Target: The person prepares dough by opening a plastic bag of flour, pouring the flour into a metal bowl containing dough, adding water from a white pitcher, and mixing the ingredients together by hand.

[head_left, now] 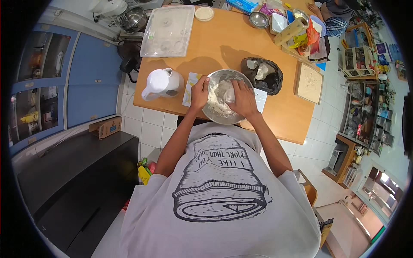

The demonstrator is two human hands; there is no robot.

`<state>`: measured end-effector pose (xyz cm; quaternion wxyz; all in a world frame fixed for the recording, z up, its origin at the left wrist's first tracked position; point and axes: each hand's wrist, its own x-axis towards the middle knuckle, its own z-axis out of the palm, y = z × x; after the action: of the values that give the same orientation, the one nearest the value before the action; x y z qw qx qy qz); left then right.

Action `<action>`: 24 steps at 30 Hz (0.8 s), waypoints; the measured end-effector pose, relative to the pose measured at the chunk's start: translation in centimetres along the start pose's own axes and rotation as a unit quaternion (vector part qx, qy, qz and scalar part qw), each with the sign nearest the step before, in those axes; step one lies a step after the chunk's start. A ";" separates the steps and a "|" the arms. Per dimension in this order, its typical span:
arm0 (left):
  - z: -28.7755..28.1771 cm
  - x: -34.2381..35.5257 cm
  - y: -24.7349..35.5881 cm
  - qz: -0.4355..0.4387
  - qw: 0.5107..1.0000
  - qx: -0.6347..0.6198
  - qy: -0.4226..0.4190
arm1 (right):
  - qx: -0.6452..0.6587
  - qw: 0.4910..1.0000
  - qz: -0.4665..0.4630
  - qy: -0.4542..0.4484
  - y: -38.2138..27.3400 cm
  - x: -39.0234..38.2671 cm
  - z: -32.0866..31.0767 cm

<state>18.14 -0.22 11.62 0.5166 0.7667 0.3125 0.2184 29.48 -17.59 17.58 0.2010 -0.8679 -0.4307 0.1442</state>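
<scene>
A steel mixing bowl (214,115) stands near the table's front edge, with pale flour (216,103) in it. My left hand (199,93) grips the bowl's left rim, thumb on the edge and fingers around the outer wall. Inside the bowl, my right hand (244,101) is curled around a small, whitish see-through cup-like piece (229,95), which the fingers partly cover. Under the bowl lies a flat white sheet or board (260,99). Just beyond its right side is an open black plastic bag (274,81) with pale stuff inside.
A white jug (161,84) stands left of the bowl. Farther back are a clear lidded box (167,32) and a round tub (204,13). A flour-dusted tray (309,84) sits at the right edge. Packages and a small metal bowl (259,19) crowd the far right, near another person (337,17).
</scene>
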 end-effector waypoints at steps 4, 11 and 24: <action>0.1 -0.2 -1.0 -0.028 0.999 0.029 -0.009 | -0.052 0.994 -0.063 -0.076 0.4 -0.6 -0.1; 0.1 0.2 -0.7 0.020 1.000 0.002 0.005 | 0.044 0.971 -0.100 -0.212 1.2 0.6 1.7; 0.5 0.6 1.0 0.022 0.999 -0.023 0.023 | -0.019 0.998 -0.016 0.060 -1.2 3.5 8.4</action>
<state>19.17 -0.41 12.33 0.5223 0.7559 0.3018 0.2543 27.16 -12.23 10.53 0.2120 -0.8719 -0.4340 0.0805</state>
